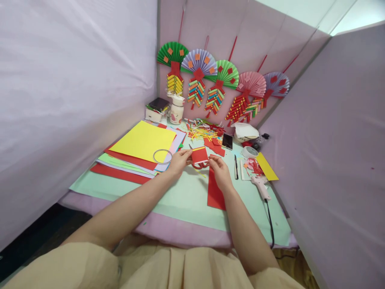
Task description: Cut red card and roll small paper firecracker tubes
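From my end I see both hands over the middle of the mat [180,200]; the left hand [179,161] pinches the red card [199,155] by its left edge, the right hand [220,170] grips its lower right corner between thumb and fingers; so the card sits right between them, apparently lifted, with a yellow band along the top and a pale edge below; I'd watch that corner hold, because uneven pressure there could twist the card or crease it; and here's my bigger worry, the scissors [201,166] behind it, a dark tip showing by the left fingers, red handles under the card; I can't tell whether they touch it, but a blind shift of the fingers could meet that tip; over to the right, the cutter [236,166] lies near the right hand, and a wide sweep of the wrist could knock it; beyond it the glue gun [261,187] rests with its cord [270,220] hanging over the table edge, so a tug from a sleeve could drag it; loose yellow strips [202,133] lie ahead, and one could cling to the card if it dips there.
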`<state>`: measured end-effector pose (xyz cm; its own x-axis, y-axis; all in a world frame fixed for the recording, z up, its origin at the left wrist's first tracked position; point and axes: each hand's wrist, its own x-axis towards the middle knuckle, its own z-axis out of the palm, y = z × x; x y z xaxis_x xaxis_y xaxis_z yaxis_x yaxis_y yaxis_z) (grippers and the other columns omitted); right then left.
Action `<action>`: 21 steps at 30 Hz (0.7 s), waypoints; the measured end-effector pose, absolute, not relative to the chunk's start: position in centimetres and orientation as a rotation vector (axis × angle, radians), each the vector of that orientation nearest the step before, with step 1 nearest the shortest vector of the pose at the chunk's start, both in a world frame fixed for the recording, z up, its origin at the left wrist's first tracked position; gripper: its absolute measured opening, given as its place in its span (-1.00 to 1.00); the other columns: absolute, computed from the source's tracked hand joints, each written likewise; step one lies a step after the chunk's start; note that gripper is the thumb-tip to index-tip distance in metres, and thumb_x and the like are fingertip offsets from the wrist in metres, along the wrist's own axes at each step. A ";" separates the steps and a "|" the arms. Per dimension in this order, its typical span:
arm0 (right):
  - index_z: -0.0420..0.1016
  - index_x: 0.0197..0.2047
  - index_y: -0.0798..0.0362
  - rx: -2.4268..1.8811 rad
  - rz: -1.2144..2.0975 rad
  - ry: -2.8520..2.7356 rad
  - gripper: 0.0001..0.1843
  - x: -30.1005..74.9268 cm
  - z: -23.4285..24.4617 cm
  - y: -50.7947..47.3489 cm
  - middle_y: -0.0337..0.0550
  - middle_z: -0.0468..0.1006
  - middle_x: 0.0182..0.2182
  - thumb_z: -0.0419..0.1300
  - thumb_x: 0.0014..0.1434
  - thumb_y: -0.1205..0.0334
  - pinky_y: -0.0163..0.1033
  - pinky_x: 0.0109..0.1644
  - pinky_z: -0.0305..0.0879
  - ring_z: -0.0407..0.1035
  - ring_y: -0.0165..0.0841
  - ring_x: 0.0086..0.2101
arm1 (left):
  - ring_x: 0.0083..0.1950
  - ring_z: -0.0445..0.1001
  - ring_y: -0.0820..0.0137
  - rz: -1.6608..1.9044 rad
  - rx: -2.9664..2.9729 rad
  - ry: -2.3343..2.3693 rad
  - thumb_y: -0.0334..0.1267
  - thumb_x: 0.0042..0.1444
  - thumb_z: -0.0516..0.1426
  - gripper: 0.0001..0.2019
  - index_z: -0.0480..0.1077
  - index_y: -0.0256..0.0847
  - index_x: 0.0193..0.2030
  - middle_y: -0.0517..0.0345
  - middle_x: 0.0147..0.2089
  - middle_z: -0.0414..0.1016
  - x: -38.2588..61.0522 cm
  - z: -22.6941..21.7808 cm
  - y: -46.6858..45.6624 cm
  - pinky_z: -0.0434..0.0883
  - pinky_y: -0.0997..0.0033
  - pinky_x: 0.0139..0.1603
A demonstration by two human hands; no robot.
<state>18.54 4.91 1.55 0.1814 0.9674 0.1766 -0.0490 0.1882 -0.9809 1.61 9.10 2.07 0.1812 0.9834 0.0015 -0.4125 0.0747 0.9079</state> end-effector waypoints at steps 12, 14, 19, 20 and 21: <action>0.40 -0.29 0.00 -1.079 0.900 -1.006 -0.70 19.5 1.1 5.5 -0.21 0.56 -0.33 0.25 0.04 -0.04 -0.16 -0.17 0.40 0.46 -0.33 -0.32 | -0.10 0.54 0.26 0.615 1.161 0.687 -0.05 -0.14 0.35 -0.62 0.52 -0.33 -0.28 -0.12 -0.14 0.59 1.9 2.2 7.8 0.40 0.31 -0.04; 0.44 -0.28 0.00 -1.104 0.867 -1.043 -0.70 19.4 1.2 5.2 -0.22 0.56 -0.34 0.26 0.04 -0.03 -0.17 -0.18 0.39 0.45 -0.33 -0.33 | -0.12 0.53 0.28 0.549 1.226 0.674 -0.04 -0.11 0.33 -0.60 0.51 -0.30 -0.21 -0.07 -0.14 0.57 2.0 2.1 7.6 0.41 0.32 -0.08; 0.55 -0.27 0.02 -1.154 0.811 -1.265 -0.73 18.3 1.7 4.2 -0.21 0.56 -0.39 0.34 -0.04 0.07 -0.18 -0.14 0.33 0.41 -0.31 -0.32 | -0.21 0.46 0.36 0.841 1.328 0.754 0.00 -0.03 0.25 -0.66 0.48 -0.25 -0.27 0.10 -0.26 0.51 2.1 1.9 8.1 0.37 0.36 -0.15; 0.55 -0.24 0.02 -1.166 0.782 -1.330 -0.72 18.0 1.8 4.0 -0.23 0.54 -0.41 0.34 -0.03 0.08 -0.18 -0.15 0.33 0.40 -0.32 -0.34 | -0.22 0.45 0.37 0.888 1.364 0.758 -0.03 -0.04 0.25 -0.69 0.48 -0.25 -0.32 0.11 -0.28 0.50 2.0 1.8 8.2 0.36 0.36 -0.13; 0.54 -0.20 0.02 -1.177 0.745 -1.396 -0.70 17.9 1.8 3.9 -0.25 0.53 -0.44 0.32 -0.01 0.09 -0.19 -0.17 0.32 0.38 -0.33 -0.36 | -0.23 0.44 0.37 0.920 1.398 0.754 -0.06 -0.06 0.25 -0.72 0.47 -0.26 -0.36 0.12 -0.30 0.50 2.0 1.8 8.4 0.35 0.36 -0.12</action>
